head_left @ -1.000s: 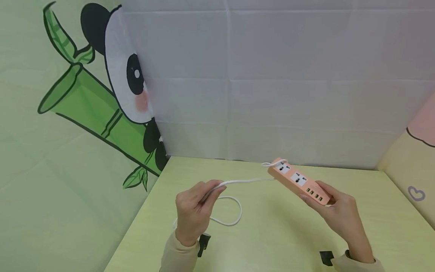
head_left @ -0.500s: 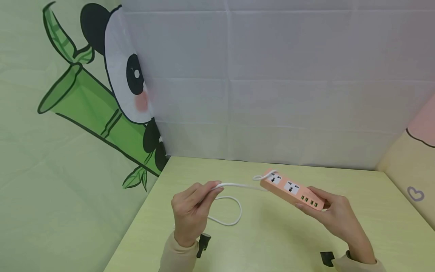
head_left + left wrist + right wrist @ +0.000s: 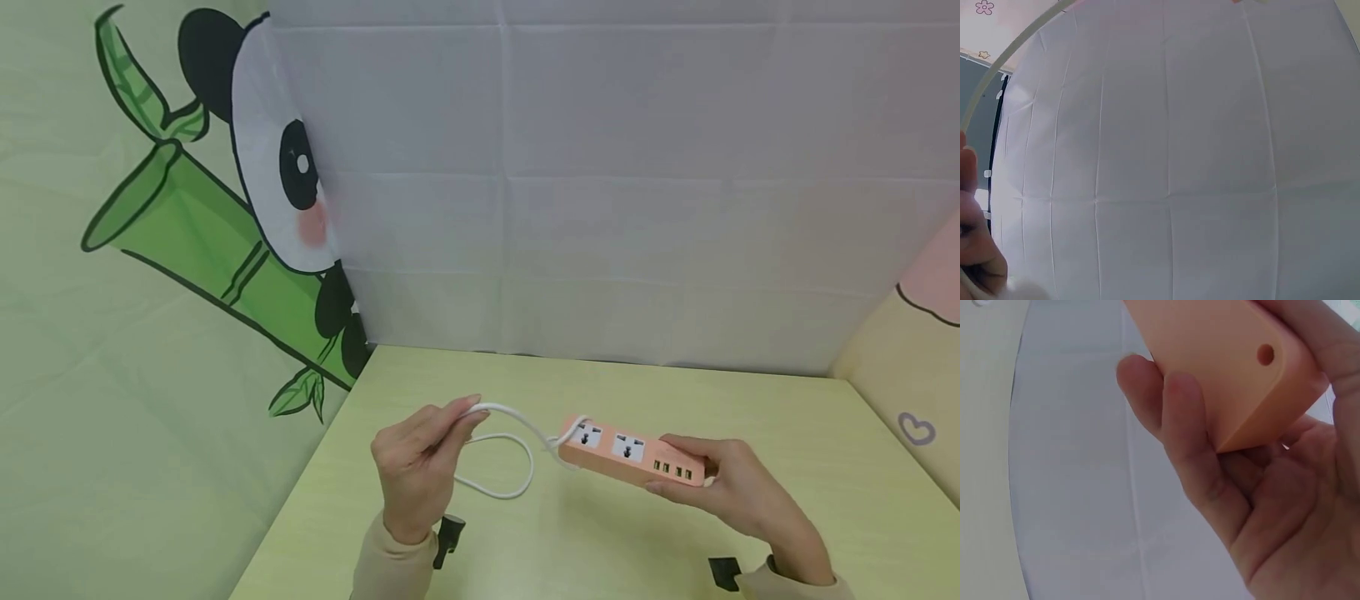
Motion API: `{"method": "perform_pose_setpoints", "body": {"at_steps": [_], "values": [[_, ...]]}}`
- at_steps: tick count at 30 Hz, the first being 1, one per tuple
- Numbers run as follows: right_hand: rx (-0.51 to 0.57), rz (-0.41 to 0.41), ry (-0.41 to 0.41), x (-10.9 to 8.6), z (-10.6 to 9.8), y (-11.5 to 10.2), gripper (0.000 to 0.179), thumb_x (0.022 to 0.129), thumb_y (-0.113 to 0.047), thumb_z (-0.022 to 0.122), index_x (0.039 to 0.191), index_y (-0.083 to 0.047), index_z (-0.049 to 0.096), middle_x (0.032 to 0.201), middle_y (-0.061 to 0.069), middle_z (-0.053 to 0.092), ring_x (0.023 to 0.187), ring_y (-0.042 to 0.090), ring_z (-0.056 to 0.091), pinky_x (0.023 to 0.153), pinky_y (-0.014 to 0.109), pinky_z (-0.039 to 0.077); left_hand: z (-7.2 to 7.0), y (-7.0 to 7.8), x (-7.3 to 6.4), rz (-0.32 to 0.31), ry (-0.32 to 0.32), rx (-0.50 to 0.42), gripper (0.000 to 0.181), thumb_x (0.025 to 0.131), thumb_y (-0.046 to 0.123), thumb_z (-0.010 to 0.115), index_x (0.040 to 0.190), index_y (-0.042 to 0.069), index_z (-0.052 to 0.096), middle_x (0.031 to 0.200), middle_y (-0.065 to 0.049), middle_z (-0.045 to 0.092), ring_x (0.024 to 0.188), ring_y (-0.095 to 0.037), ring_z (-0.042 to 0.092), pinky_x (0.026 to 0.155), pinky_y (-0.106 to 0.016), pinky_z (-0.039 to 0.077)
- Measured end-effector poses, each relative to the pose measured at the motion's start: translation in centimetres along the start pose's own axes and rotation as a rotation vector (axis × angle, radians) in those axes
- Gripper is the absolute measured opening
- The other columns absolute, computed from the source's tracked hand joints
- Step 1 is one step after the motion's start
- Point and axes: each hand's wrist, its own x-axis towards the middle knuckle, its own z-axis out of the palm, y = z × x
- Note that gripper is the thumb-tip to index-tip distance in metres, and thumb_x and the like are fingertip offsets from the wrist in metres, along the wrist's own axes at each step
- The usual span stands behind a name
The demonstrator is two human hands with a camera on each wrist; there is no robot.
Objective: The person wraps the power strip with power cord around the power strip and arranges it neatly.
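Note:
In the head view my right hand [image 3: 731, 479] grips the right end of an orange-pink power strip [image 3: 637, 458], held above the table with its sockets and several USB ports facing me. Fingers and thumb also wrap the strip's end [image 3: 1222, 356] in the right wrist view. A turn of white cord [image 3: 572, 429] lies around the strip's left end. To the left, my left hand [image 3: 420, 467] pinches the white cable [image 3: 510, 410] between thumb and fingers, and it bows down toward the strip. The left wrist view shows the cable [image 3: 1013, 47] rising from fingers at the left edge.
A loop of the cable [image 3: 498, 497] hangs or lies beyond my left hand. The pale yellow table [image 3: 600, 550] spreads below. A whitish cloth [image 3: 570, 183] stands behind it, and a panda-print cloth [image 3: 210, 433] runs along the left. Black pieces [image 3: 450, 533] show by both wrists.
My right hand has brought the power strip left and lower, turning it closer to level. The cable between the hands has gone from nearly straight to a sagging bow. My left hand has shifted slightly left.

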Motion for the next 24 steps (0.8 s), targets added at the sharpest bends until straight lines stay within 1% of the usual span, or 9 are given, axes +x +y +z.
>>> {"method": "perform_pose_setpoints", "body": {"at_steps": [3,5,8,13,16,19,21,24], "values": [[0.026,-0.046,-0.039,0.1,-0.2,0.3,0.051,0.083,-0.034,0.085,0.124,-0.009,0.071,0.09,-0.007,0.072,0.071,0.003,0.058,0.055,0.022,0.048,0.3,-0.1,0.0,-0.021,0.023,-0.004,0.015,0.08,-0.004,0.082,0.093,-0.009,0.077,0.059,-0.009,0.061,0.05,-0.006,0.046,0.046,-0.013,0.037],[0.045,-0.089,-0.075,0.2,-0.4,0.5,0.048,0.084,-0.031,0.085,0.124,-0.008,0.071,0.091,-0.007,0.072,0.072,0.003,0.058,0.056,0.022,0.048,0.5,-0.1,0.0,-0.034,0.03,-0.002,0.016,0.079,-0.006,0.082,0.094,-0.009,0.077,0.06,-0.011,0.063,0.05,-0.007,0.048,0.046,-0.014,0.039],[0.092,-0.139,-0.143,0.5,-0.6,0.8,0.049,0.085,-0.029,0.084,0.126,-0.007,0.07,0.095,-0.005,0.072,0.073,0.002,0.059,0.056,0.023,0.049,0.9,-0.2,-0.1,-0.049,0.03,0.009,0.018,0.078,-0.006,0.083,0.095,-0.007,0.078,0.059,-0.009,0.063,0.05,-0.006,0.047,0.046,-0.013,0.038],[0.177,-0.215,-0.276,0.7,-0.9,1.4,0.044,0.087,-0.026,0.082,0.127,-0.014,0.069,0.096,-0.005,0.072,0.076,0.004,0.063,0.059,0.024,0.053,1.4,-0.4,-0.1,-0.065,0.034,0.025,0.018,0.078,-0.004,0.083,0.096,-0.007,0.078,0.057,-0.007,0.061,0.049,-0.006,0.047,0.046,-0.013,0.038],[0.199,-0.263,-0.321,0.8,-1.2,1.7,0.043,0.087,-0.023,0.082,0.127,-0.014,0.069,0.096,-0.006,0.073,0.076,0.003,0.064,0.06,0.024,0.054,1.7,-0.6,-0.1,-0.074,0.043,0.024,0.017,0.079,-0.004,0.083,0.095,-0.008,0.078,0.057,-0.008,0.06,0.049,-0.007,0.05,0.046,-0.014,0.04],[0.24,-0.307,-0.372,1.0,-1.5,1.9,0.04,0.088,-0.018,0.081,0.126,-0.014,0.069,0.095,-0.006,0.073,0.072,0.001,0.063,0.058,0.024,0.054,2.0,-0.8,-0.2,-0.087,0.049,0.03,0.018,0.076,-0.008,0.083,0.094,-0.008,0.078,0.057,-0.008,0.06,0.049,-0.007,0.05,0.047,-0.014,0.041],[0.27,-0.34,-0.42,1.1,-1.6,2.0,0.036,0.089,-0.016,0.079,0.124,-0.015,0.069,0.093,-0.006,0.073,0.071,0.0,0.062,0.057,0.024,0.053,2.3,-0.9,-0.2,-0.099,0.049,0.045,0.02,0.075,-0.01,0.083,0.093,-0.008,0.078,0.056,-0.007,0.061,0.049,-0.007,0.051,0.047,-0.014,0.041],[0.311,-0.371,-0.479,1.4,-1.7,2.1,0.035,0.09,-0.013,0.078,0.123,-0.017,0.069,0.092,-0.005,0.073,0.073,-0.002,0.061,0.058,0.023,0.053,2.7,-1.2,-0.4,-0.118,0.047,0.081,0.021,0.073,-0.011,0.083,0.093,-0.007,0.078,0.056,-0.006,0.06,0.048,-0.006,0.05,0.047,-0.014,0.041]]}}
